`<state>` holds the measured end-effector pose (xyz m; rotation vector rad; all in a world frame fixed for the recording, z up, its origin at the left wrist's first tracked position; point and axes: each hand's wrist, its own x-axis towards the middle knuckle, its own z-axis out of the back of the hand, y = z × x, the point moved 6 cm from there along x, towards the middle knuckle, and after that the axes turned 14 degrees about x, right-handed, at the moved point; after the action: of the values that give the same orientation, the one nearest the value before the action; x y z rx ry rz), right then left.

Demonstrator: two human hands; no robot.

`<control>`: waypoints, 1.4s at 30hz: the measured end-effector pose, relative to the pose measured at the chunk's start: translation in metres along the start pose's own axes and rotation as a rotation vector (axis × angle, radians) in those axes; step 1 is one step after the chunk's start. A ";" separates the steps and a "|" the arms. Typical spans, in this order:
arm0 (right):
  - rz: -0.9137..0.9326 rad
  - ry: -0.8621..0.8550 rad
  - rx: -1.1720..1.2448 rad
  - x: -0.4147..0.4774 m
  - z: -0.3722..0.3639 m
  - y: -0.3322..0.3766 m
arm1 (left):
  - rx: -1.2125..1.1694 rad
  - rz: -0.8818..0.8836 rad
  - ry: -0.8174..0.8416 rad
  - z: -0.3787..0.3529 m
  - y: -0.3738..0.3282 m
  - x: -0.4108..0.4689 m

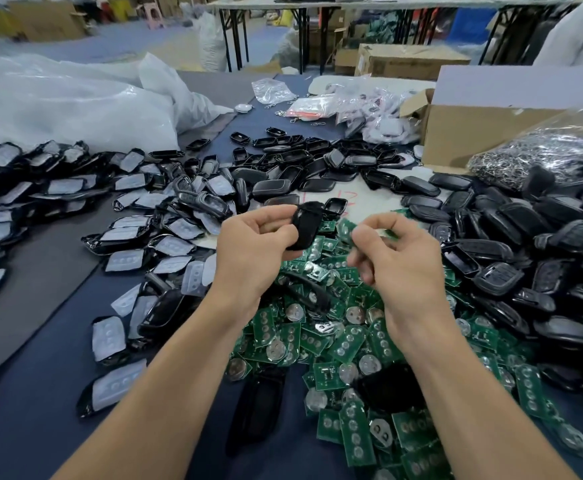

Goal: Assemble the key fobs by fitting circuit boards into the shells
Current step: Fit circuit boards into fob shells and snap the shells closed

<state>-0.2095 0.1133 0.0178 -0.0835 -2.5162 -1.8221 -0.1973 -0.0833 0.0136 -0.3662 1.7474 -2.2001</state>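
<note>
Left grip (252,247) is pinching a black shell (305,225) above the desk (40,393). Right grip (397,261) is pinching a blurred green circuit board (346,228) just beside it, over the board pile (335,341). A clear bag (543,147) is holding metal rings, sitting against a cardboard box (473,133).

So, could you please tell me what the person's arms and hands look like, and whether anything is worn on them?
Both forearms are bare right to the bottom edge, with no sleeves in view. The left hand and right hand wear no gloves, and no ring, watch or wristband shows.
</note>
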 end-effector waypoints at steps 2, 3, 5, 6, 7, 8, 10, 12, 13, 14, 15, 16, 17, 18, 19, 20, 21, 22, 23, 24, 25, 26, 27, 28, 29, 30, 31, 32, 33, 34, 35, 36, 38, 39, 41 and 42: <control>-0.068 -0.028 0.067 0.000 0.002 -0.003 | 0.060 -0.033 0.050 -0.005 0.000 -0.001; -0.077 -0.050 0.067 0.000 0.003 -0.003 | 0.090 -0.046 0.068 -0.007 0.000 -0.001; -0.068 -0.071 0.043 0.002 0.006 -0.003 | 0.150 -0.064 0.079 -0.009 0.000 -0.001; -0.065 -0.061 0.040 0.001 0.006 -0.002 | 0.178 -0.071 0.077 -0.009 0.000 -0.001; -0.065 -0.034 0.045 0.001 0.004 -0.002 | 0.200 -0.078 0.074 -0.009 0.000 -0.001; -0.066 0.001 0.044 0.001 0.001 -0.002 | 0.213 -0.083 0.072 -0.010 0.000 -0.001; -0.057 0.060 -0.019 0.002 -0.001 -0.004 | 0.222 -0.090 0.062 -0.009 0.000 -0.001; -0.018 0.070 -0.150 0.004 -0.002 -0.005 | 0.221 -0.089 0.065 -0.007 0.000 -0.002; 0.012 0.059 -0.232 0.004 -0.001 -0.004 | 0.212 -0.086 0.075 -0.006 0.000 -0.002; 0.041 0.043 -0.299 0.003 -0.001 -0.004 | 0.199 -0.082 0.088 -0.006 0.000 -0.003; 0.067 0.024 -0.340 0.003 0.000 -0.003 | 0.187 -0.078 0.100 -0.005 0.000 -0.003; 0.095 0.007 -0.364 0.001 0.000 -0.001 | 0.177 -0.078 0.108 -0.005 0.000 -0.003; 0.123 -0.010 -0.386 0.001 0.001 0.002 | 0.172 -0.083 0.109 -0.004 -0.001 -0.003; 0.148 -0.022 -0.412 0.000 0.001 0.004 | 0.171 -0.091 0.102 -0.003 -0.001 -0.003; 0.167 -0.026 -0.446 -0.001 0.002 0.006 | 0.176 -0.098 0.091 -0.003 -0.001 -0.003; 0.173 -0.029 -0.491 -0.001 0.003 0.007 | 0.186 -0.105 0.078 -0.002 -0.001 -0.003; 0.168 -0.031 -0.544 -0.002 0.004 0.008 | 0.198 -0.110 0.068 -0.001 -0.001 -0.002; 0.158 -0.029 -0.610 -0.002 0.004 0.008 | 0.212 -0.115 0.060 -0.001 -0.001 -0.002; 0.149 -0.022 -0.689 -0.003 0.003 0.007 | 0.226 -0.119 0.055 -0.001 -0.001 -0.001; 0.137 -0.011 -0.773 -0.003 0.002 0.006 | 0.248 -0.125 0.054 -0.001 0.000 -0.001; 0.123 -0.003 -0.836 -0.004 0.000 0.005 | 0.287 -0.140 0.057 -0.001 0.000 -0.001; 0.109 0.000 -0.875 -0.004 -0.001 0.005 | 0.342 -0.167 0.066 -0.001 -0.001 -0.002; 0.098 0.001 -0.911 -0.005 -0.003 0.006 | 0.403 -0.200 0.075 -0.002 -0.003 -0.004; 0.091 0.009 -0.955 -0.006 -0.005 0.006 | 0.453 -0.232 0.079 -0.003 -0.004 -0.006; 0.087 0.027 -1.001 -0.006 -0.006 0.006 | 0.480 -0.256 0.078 -0.003 -0.005 -0.008; 0.092 0.044 -1.030 -0.005 -0.007 0.005 | 0.486 -0.272 0.072 -0.003 -0.005 -0.009; 0.113 0.060 -1.032 -0.005 -0.008 0.006 | 0.482 -0.281 0.060 -0.004 -0.006 -0.010; 0.133 0.064 -0.995 -0.005 -0.007 0.009 | 0.474 -0.282 0.047 -0.003 -0.006 -0.009; 0.143 0.051 -0.918 -0.005 -0.005 0.010 | 0.464 -0.280 0.039 -0.003 -0.007 -0.009; 0.149 0.030 -0.811 -0.004 -0.002 0.012 | 0.452 -0.278 0.040 -0.003 -0.007 -0.008; 0.153 0.012 -0.694 -0.003 0.000 0.014 | 0.438 -0.283 0.053 -0.004 -0.007 -0.007; 0.151 0.007 -0.568 -0.002 0.000 0.015 | 0.425 -0.295 0.079 -0.006 -0.007 -0.007; 0.110 0.051 -0.333 -0.002 -0.002 0.015 | 0.396 -0.328 0.153 -0.012 -0.008 -0.009; 0.084 0.090 -0.265 -0.003 -0.005 0.015 | 0.374 -0.344 0.183 -0.014 -0.009 -0.010; 0.052 0.169 -0.232 -0.004 -0.010 0.012 | 0.298 -0.361 0.210 -0.017 -0.011 -0.011; 0.020 0.214 -0.230 -0.004 -0.012 0.010 | 0.245 -0.358 0.207 -0.016 -0.013 -0.011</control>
<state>-0.2050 0.1050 0.0303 0.0771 -2.1518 -1.9865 -0.1946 -0.0619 0.0222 -0.4325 1.5790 -2.7604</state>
